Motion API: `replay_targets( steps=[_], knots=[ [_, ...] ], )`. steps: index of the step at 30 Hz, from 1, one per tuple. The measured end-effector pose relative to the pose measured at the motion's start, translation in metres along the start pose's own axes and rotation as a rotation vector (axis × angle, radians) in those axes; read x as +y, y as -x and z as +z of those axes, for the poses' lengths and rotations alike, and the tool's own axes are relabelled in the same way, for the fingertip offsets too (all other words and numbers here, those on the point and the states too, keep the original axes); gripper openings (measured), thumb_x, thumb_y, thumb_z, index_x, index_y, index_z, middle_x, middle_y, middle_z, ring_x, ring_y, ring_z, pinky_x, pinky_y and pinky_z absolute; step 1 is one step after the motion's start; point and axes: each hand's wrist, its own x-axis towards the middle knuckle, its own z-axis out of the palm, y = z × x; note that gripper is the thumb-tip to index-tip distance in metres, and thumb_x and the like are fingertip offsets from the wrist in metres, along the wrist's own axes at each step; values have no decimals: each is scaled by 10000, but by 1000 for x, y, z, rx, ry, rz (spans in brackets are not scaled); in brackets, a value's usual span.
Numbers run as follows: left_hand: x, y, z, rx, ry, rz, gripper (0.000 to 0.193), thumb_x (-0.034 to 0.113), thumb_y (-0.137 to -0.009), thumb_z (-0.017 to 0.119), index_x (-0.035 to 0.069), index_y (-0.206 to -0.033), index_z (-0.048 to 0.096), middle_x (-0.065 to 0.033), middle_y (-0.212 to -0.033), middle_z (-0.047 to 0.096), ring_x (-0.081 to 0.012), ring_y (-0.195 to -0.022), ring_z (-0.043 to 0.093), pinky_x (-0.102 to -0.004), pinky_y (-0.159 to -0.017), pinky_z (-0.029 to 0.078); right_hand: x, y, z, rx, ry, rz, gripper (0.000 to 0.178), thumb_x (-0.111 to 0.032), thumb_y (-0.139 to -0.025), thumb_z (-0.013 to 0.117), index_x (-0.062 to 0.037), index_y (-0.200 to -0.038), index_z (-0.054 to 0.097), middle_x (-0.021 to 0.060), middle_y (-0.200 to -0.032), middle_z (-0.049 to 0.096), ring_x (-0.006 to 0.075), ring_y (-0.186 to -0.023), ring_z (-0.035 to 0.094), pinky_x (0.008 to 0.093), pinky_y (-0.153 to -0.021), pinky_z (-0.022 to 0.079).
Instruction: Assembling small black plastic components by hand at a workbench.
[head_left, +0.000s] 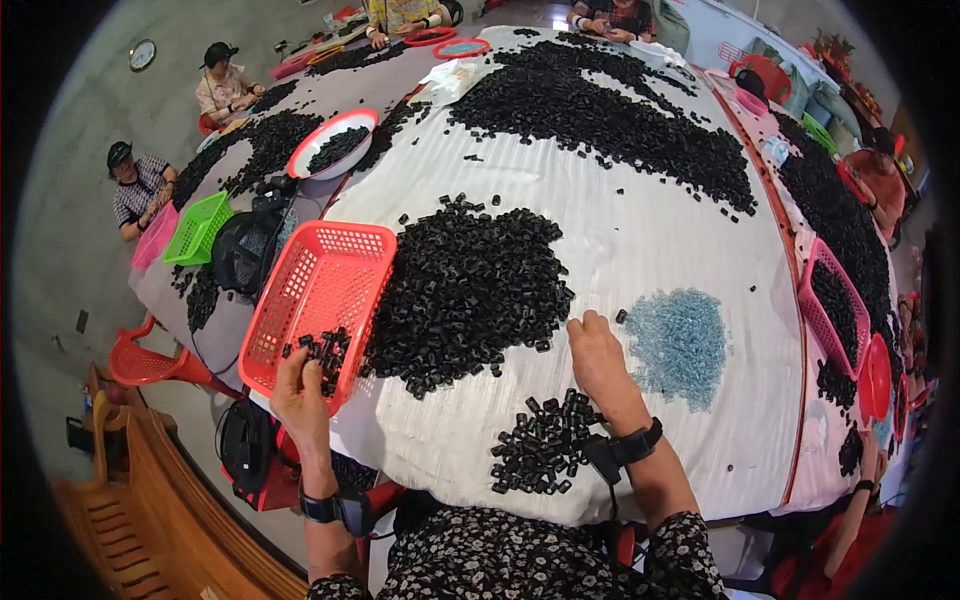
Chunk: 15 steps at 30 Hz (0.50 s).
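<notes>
My left hand (299, 387) is over the near end of a red perforated basket (322, 247), fingers drawn together beside a few small black plastic pieces (334, 343) lying inside. Whether a piece is between those fingertips, I cannot make out. Right of the basket spreads a large heap of the same black pieces (470, 290). My right hand (600, 362) is closed above the white cloth, between that heap and a pile of small clear bluish pieces (678, 345). Its fingers hide anything they hold. A smaller group of black pieces (545, 443) lies nearer me, left of my right forearm.
A broad band of black pieces (600, 105) covers the table's far part. A white red-rimmed basin (335, 145), a green basket (199, 228) and a black bag (243, 252) stand at left. A pink basket (835, 308) is at right. Several people sit around the table.
</notes>
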Motion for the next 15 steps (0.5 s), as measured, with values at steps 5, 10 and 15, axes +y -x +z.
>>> replay_targets(
  steps=[5,10,15],
  knots=[
    [-22,-8,-9,28,-678,285,156,14,-826,565,-17,-974,605,-143,-845,630,-262,-778,604,-351,-705,470,-6,4,2,-31,60,22,183,2,-661,558,-2,-840,522,127,-837,484,241,-805,518,297,-673,482],
    [-8,-4,-5,14,-803,354,186,51,-827,576,-38,-990,577,-187,-914,554,-337,-896,533,-402,-781,423,-4,7,5,15,36,19,214,17,-690,536,7,-898,488,138,-823,465,254,-771,514,305,-644,483],
    [-7,0,-1,109,-819,468,197,48,-832,572,-43,-1007,562,-188,-969,556,-335,-924,534,-411,-823,417,22,0,-10,220,92,285,223,50,-727,501,14,-942,453,137,-822,461,283,-763,513,345,-623,485]
  ],
)
